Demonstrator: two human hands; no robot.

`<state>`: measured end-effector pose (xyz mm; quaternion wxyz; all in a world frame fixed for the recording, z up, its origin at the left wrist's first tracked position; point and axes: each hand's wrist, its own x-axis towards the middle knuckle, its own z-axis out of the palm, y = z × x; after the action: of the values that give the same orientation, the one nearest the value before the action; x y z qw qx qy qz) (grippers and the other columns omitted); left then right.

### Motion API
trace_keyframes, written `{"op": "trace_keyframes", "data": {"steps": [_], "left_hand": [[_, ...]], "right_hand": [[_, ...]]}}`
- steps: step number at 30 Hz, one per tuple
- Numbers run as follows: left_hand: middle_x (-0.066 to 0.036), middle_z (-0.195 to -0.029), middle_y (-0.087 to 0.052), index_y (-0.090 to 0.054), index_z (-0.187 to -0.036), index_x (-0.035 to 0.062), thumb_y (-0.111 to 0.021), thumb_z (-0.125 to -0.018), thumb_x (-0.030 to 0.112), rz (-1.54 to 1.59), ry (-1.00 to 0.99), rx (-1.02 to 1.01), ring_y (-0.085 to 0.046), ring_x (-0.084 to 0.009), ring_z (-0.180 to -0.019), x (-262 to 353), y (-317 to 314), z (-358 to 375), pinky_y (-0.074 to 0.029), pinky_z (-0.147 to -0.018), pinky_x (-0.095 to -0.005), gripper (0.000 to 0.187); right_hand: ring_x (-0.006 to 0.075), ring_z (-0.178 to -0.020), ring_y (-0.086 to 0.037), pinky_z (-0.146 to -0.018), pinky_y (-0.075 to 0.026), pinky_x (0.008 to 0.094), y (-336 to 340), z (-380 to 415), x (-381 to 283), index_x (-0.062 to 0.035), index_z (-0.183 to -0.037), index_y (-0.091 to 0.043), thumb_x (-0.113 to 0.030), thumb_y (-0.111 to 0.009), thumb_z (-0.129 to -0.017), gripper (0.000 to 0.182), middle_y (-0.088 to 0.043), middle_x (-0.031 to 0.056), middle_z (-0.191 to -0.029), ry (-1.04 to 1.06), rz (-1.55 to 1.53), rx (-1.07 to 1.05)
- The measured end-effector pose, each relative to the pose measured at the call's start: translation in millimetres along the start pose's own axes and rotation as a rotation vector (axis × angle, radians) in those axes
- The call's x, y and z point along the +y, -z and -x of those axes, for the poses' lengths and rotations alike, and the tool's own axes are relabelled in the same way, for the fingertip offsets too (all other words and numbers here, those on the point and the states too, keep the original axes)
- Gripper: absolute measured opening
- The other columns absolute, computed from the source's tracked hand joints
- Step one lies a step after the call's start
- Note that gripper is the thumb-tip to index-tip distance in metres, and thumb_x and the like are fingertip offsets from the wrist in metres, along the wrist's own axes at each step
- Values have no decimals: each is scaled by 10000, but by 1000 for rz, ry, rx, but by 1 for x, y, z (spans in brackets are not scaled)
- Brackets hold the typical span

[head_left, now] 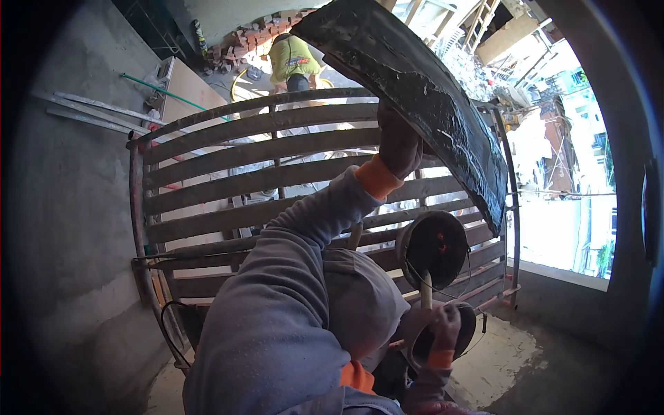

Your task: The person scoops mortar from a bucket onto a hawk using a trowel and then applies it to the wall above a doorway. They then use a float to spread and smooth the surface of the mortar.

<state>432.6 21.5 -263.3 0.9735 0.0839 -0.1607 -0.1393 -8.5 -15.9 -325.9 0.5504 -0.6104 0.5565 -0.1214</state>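
Grey wall (76, 207) at far left; long bars (93, 111) are leaned there, ends toward the slatted frame (200, 196). Green rod (166, 93) is seen crossing in front of a pale panel (190, 84), beyond the frame's upper left corner. Stacked bricks (242, 45) are seen past the frame's far edge. Next to them, a co-worker in a yellow-green top (294, 57) is seen bent over, hands not clear.

Left arm, grey sleeve (277, 256) and orange cuff (378, 178), is extended over the middle of the frame. Left hand (400, 144) is closed on the lower edge of a dark board (415, 83); some fingers are hidden by it. The board is held up at a slant, from above the frame's far edge down toward its right edge; its face is rough, wet-looking, smeared.

Bucket (413, 232) is tipped toward the camera near the frame's lower right part, dark inside with a small reddish patch. Wooden handle (426, 294) is seen between bucket and right hand (445, 327). Right fingers are curled; whether the handle is gripped cannot be told. Second round container (466, 330) is placed just behind that hand. Pale patch (505, 353) is spread on the floor, right of it.
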Motion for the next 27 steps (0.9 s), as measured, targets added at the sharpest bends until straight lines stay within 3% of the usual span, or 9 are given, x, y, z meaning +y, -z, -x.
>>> {"op": "trace_keyframes", "data": {"steps": [3,8,11,14,17,21,25,27], "left_hand": [[-39,-998,-633,-538,-1129,50,-602,-922,126,21,35,27,-646,-126,-891,2,-5,0,-563,-766,-267,229],[-52,-1051,-617,-507,-1169,54,-600,-920,109,5,16,-40,-646,-143,-908,-4,0,5,-566,-780,-274,271],[-61,-1076,-605,-490,-1189,59,-600,-920,106,50,67,-71,-644,-153,-923,-5,4,7,-569,-782,-281,294],[-62,-1067,-602,-482,-1197,63,-600,-917,103,24,97,-26,-641,-156,-930,-7,6,9,-572,-775,-284,306],[-57,-1052,-600,-471,-1205,68,-601,-913,99,34,170,32,-640,-154,-918,-14,12,14,-572,-763,-279,320],[-48,-1042,-600,-472,-1199,74,-599,-910,91,60,170,-2,-642,-144,-884,-23,7,19,-567,-741,-265,317],[-44,-1030,-608,-490,-1183,70,-586,-916,86,-31,123,-7,-642,-135,-875,-21,2,19,-563,-730,-259,284],[-45,-1025,-612,-496,-1176,65,-581,-918,83,-34,124,-10,-642,-132,-876,-18,2,18,-561,-725,-258,272]], "right_hand": [[87,-675,-547,-532,-429,217,0,-31,-33,-61,-1049,-520,-153,-619,-869,225,-559,13,-820,-57,-21,58],[141,-850,-567,-642,-471,253,-50,-55,-108,-6,-1220,-497,-169,-641,-841,437,-540,70,-1054,323,-136,147],[215,-896,-592,-747,-494,314,-41,-69,-82,25,-1241,-475,-147,-626,-849,454,-578,118,-1025,343,111,146],[323,-972,-608,-816,-481,373,-29,-57,-22,4,-1210,-481,-224,-678,-826,488,-580,183,-1096,343,744,84],[290,-901,-629,-718,-501,378,-31,-31,3,-15,-1173,-510,-294,-724,-798,515,-606,229,-1044,167,1050,-54],[364,-928,-632,-802,-489,422,-40,-28,6,-2,-1066,-555,-310,-737,-787,454,-636,225,-971,100,753,-13],[392,-875,-638,-774,-498,428,-47,-61,24,-7,-1084,-592,-326,-671,-831,415,-661,201,-900,388,836,76],[395,-897,-632,-786,-497,430,-44,-80,24,-24,-1059,-618,-336,-641,-840,382,-664,200,-908,259,913,-3]]}}
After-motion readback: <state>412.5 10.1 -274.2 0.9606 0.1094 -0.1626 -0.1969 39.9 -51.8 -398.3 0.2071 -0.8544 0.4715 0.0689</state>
